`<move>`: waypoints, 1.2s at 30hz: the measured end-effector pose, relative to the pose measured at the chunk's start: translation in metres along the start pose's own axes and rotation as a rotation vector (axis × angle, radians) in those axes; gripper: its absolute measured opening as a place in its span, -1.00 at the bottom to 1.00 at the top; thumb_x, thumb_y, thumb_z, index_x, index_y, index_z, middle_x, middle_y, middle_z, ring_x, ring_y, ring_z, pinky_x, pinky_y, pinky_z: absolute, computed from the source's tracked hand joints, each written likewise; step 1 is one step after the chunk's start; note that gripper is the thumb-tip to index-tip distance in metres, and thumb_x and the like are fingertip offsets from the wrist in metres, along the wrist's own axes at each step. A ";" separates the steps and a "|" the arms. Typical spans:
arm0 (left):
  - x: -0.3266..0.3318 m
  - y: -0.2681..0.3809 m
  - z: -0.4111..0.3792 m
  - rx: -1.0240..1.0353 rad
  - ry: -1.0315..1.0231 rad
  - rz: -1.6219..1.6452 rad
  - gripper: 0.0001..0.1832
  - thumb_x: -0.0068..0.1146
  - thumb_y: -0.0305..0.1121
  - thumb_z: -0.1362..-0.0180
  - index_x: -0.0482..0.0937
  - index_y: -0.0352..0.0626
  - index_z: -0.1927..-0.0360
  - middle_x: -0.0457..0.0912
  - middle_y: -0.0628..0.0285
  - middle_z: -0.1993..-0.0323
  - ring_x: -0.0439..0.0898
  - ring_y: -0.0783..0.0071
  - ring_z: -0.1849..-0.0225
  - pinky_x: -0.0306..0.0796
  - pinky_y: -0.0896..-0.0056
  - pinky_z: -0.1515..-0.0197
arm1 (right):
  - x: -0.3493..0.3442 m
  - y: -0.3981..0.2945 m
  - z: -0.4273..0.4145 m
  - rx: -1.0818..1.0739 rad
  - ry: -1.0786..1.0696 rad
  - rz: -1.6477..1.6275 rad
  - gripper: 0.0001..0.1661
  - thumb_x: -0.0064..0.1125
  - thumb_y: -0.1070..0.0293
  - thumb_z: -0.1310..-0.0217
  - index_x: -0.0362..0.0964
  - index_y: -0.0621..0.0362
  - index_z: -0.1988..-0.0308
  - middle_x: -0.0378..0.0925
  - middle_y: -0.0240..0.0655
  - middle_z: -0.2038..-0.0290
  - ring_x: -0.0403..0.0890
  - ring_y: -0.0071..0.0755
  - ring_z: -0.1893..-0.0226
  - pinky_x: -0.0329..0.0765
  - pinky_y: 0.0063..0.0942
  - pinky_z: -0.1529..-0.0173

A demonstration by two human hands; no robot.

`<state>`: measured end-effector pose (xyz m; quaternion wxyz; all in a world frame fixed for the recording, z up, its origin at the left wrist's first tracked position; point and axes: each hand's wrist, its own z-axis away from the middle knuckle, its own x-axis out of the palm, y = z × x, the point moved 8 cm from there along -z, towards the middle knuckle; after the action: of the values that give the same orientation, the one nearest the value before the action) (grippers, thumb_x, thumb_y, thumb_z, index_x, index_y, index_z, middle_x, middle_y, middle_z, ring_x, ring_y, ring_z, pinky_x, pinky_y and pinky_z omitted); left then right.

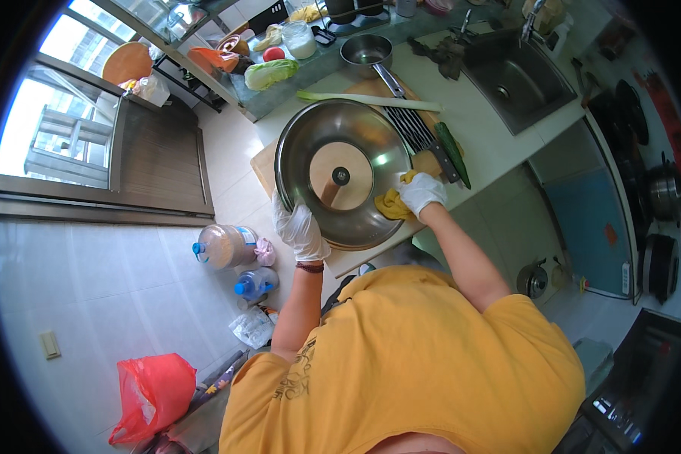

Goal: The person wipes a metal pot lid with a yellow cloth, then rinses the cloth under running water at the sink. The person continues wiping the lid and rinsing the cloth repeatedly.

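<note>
A round metal pot lid (pixel 354 127) with a central window and a black-topped knob (pixel 340 176) is in front of me over the counter. My left hand (pixel 302 227), in a clear glove, grips its lower left rim. My right hand (pixel 424 194), gloved too, presses a yellow cloth (pixel 393 205) on the lid's right side. Behind the lid lie a leek (pixel 374 101), a cleaver-like knife with a slotted blade (pixel 411 127) and a black handle, and a cucumber (pixel 453 153). A wooden cutting board (pixel 265 165) shows partly under the lid.
A saucepan (pixel 368 54) stands at the back, left of the sink (pixel 513 82). A raised shelf holds a cabbage (pixel 270 74), a tomato (pixel 273 54) and a glass jar (pixel 299 40). Large water bottles (pixel 230 247) stand on the floor at left, and a red plastic bag (pixel 156 394) is lower left.
</note>
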<state>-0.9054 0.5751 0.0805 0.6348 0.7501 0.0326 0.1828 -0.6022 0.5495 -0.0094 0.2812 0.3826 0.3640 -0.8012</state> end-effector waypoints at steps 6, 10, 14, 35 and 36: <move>0.005 0.010 0.005 0.103 -0.053 -0.032 -0.60 0.01 -0.68 -0.22 0.56 -0.22 -0.12 0.68 0.32 0.13 0.57 0.56 0.13 0.41 0.52 -0.01 | 0.039 0.005 0.060 -0.034 -0.085 -0.170 -0.34 0.00 -0.19 -0.23 0.63 0.19 0.08 0.59 0.10 -0.01 0.60 0.22 -0.02 0.52 -0.11 -0.11; 0.017 0.029 0.001 0.165 -0.116 0.007 -0.48 -0.08 -0.78 -0.20 0.50 -0.23 -0.23 0.63 0.26 -0.08 0.55 0.54 -0.05 0.40 0.50 -0.13 | 0.082 -0.016 0.101 -0.011 -0.407 -0.918 -0.48 0.18 -0.03 -0.23 0.62 0.25 0.15 0.67 -0.09 0.27 0.69 -0.15 0.20 0.59 -0.27 0.18; 0.043 0.104 0.003 0.558 -0.225 -0.255 -0.28 -0.19 -0.89 -0.05 0.44 -0.20 -0.32 0.53 0.09 -0.27 0.48 0.28 -0.32 0.35 0.33 -0.34 | 0.029 -0.041 0.109 -0.101 -0.455 -1.375 -0.66 0.31 0.17 -0.21 0.58 0.23 0.16 0.62 -0.35 0.32 0.64 -0.46 0.35 0.58 -0.43 0.33; 0.067 -0.001 0.084 1.525 -1.258 -1.128 -0.47 0.00 -0.30 -0.16 0.46 -0.04 -0.25 0.27 0.20 -0.47 0.19 0.31 -0.51 -0.11 -0.12 -0.57 | -0.068 0.023 0.044 -0.355 -0.116 -2.256 -0.67 0.03 0.13 -0.47 0.42 0.10 -0.04 0.61 -0.30 0.08 0.66 -0.25 0.07 0.64 -0.23 -0.03; 0.063 -0.008 0.085 1.513 -1.268 -1.159 -0.49 -0.01 -0.29 -0.19 0.47 -0.01 -0.25 0.26 0.23 -0.48 0.21 0.33 -0.50 -0.13 -0.10 -0.57 | -0.066 0.017 0.047 -0.414 -0.223 -2.316 -0.68 0.04 0.14 -0.47 0.43 0.11 -0.03 0.62 -0.29 0.10 0.68 -0.25 0.09 0.67 -0.24 0.02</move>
<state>-0.8187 0.5147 0.0766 -0.0882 0.7691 0.1491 -0.6152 -0.5728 0.5139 0.0588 -0.5259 -0.3003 0.5903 -0.5337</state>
